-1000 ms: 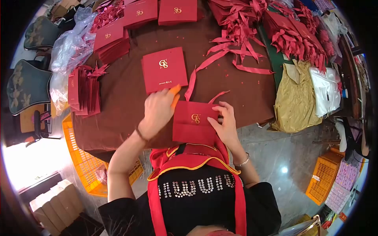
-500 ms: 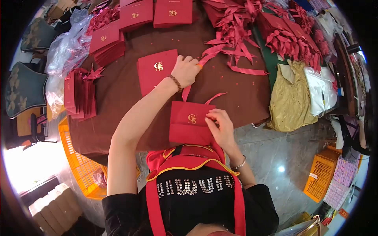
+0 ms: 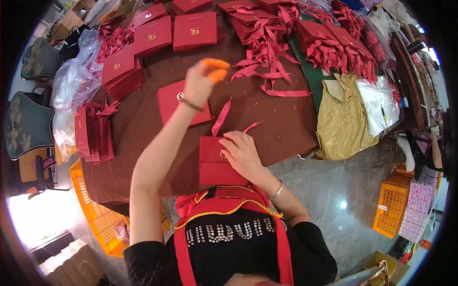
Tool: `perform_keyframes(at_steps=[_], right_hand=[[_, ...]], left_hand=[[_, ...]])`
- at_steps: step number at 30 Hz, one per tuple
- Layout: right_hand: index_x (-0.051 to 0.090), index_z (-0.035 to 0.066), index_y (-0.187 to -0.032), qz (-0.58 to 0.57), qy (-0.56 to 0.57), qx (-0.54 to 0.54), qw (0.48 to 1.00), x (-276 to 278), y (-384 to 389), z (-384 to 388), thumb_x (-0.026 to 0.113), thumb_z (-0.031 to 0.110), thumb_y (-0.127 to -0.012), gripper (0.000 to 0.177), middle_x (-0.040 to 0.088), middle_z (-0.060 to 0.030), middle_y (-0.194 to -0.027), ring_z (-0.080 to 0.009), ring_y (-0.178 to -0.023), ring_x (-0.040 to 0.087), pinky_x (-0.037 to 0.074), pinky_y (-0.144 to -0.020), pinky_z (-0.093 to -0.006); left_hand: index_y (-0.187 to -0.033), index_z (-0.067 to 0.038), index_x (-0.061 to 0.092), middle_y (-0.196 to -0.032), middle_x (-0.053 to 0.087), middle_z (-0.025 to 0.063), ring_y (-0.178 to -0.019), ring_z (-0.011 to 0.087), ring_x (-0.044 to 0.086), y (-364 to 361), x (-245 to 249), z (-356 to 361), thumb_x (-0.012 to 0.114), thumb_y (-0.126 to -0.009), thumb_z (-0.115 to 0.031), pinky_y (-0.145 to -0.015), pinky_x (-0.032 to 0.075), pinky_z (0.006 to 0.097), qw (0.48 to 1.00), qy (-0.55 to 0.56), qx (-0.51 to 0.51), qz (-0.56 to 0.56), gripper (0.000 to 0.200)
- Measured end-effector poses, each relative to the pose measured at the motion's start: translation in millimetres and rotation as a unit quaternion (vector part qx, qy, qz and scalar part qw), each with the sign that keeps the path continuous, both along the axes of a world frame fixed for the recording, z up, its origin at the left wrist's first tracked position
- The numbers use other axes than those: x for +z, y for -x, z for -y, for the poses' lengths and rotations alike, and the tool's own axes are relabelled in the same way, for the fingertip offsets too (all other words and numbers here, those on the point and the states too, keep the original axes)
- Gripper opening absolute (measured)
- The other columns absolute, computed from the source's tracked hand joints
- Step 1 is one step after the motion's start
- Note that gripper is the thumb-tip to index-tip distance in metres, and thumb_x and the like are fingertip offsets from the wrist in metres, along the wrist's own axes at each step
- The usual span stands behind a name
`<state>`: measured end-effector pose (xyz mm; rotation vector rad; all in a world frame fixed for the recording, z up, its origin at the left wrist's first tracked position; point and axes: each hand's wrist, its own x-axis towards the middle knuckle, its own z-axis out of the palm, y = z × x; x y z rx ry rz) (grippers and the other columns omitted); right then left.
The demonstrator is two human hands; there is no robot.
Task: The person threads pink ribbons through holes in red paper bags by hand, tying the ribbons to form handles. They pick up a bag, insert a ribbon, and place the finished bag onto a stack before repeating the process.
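My left hand (image 3: 199,85) is raised over the brown table, blurred, with orange covers on two fingers that stand apart and nothing visible between them. Below its wrist lie red folders (image 3: 194,117) with gold lettering, partly hidden by the hand and forearm. My right hand (image 3: 243,155) rests, fingers spread, on a red folder (image 3: 212,172) at the table's near edge, covering much of its gold print. From this folder's top, one ribbon (image 3: 221,117) stretches upward and a shorter ribbon (image 3: 253,126) points right.
Stacks of red folders (image 3: 194,31) line the far and left sides of the brown tablecloth (image 3: 272,131). Ribboned folders (image 3: 334,43) are heaped at the back right, beside a gold bag (image 3: 344,119) and white plastic (image 3: 379,107). Orange crates (image 3: 98,221) stand on the floor.
My left hand has moved up and left, away from the ribbons, its fingers now apart. My right hand has shifted left from the folder's edge onto its front. The view has shifted slightly.
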<state>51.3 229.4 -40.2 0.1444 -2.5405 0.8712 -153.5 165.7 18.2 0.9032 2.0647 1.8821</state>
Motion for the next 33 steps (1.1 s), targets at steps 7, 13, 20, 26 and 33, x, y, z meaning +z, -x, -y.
perform_keyframes(at_steps=[7,13,20,26,33], right_hand=[[0.060,0.004,-0.104,0.062,0.003,0.036,0.997,-6,6,-3,0.068,0.015,-0.073,0.033,0.056,-0.0091,-0.104,-0.0277,-0.098,0.052,0.040,-0.085,-0.0388],[0.057,0.004,-0.110,0.117,-0.051,0.039,0.991,0,9,1,0.069,0.018,-0.074,0.040,0.054,-0.0077,-0.101,-0.0261,-0.094,0.050,0.039,-0.081,-0.0387],[0.056,0.004,-0.099,0.191,0.032,0.111,0.975,1,5,9,0.069,0.016,-0.074,0.030,0.056,-0.0097,-0.097,-0.0288,-0.089,0.052,0.040,-0.080,-0.0366],[0.056,0.002,-0.096,0.338,0.164,0.077,0.924,11,6,13,0.068,0.015,-0.076,0.027,0.065,-0.0127,-0.085,-0.0311,-0.077,0.062,0.047,-0.070,-0.0364],[0.059,0.002,-0.096,0.310,0.191,0.066,0.929,1,2,10,0.069,0.015,-0.076,0.025,0.067,-0.0132,-0.083,-0.0274,-0.074,0.065,0.048,-0.064,-0.0335]], left_hand=[[-0.106,0.002,0.061,-0.099,0.065,0.0085,-0.088,0.0140,0.061,-30,124,119,0.061,-0.081,0.002,-0.081,0.047,0.0254,0.997,-0.072,0.034,0.022,0.025],[-0.119,0.007,0.052,-0.116,0.059,0.0169,-0.105,0.0238,0.059,-85,131,167,0.066,-0.073,0.006,-0.090,0.047,0.0341,0.996,-0.085,0.039,-0.009,0.048],[-0.106,0.003,0.060,-0.103,0.061,0.0133,-0.091,0.0181,0.060,-95,84,196,0.064,-0.075,0.007,-0.078,0.048,0.0277,0.993,0.054,-0.085,-0.056,0.031],[-0.105,-0.002,0.059,-0.084,0.063,0.0066,-0.081,0.0122,0.060,-129,1,157,0.053,-0.090,-0.007,-0.071,0.046,0.0237,0.947,0.081,-0.081,0.299,0.016],[-0.103,0.001,0.062,-0.080,0.063,0.0121,-0.069,0.0208,0.060,-162,-46,147,0.054,-0.090,-0.012,-0.061,0.047,0.0331,0.980,0.196,-0.001,0.021,0.020]])
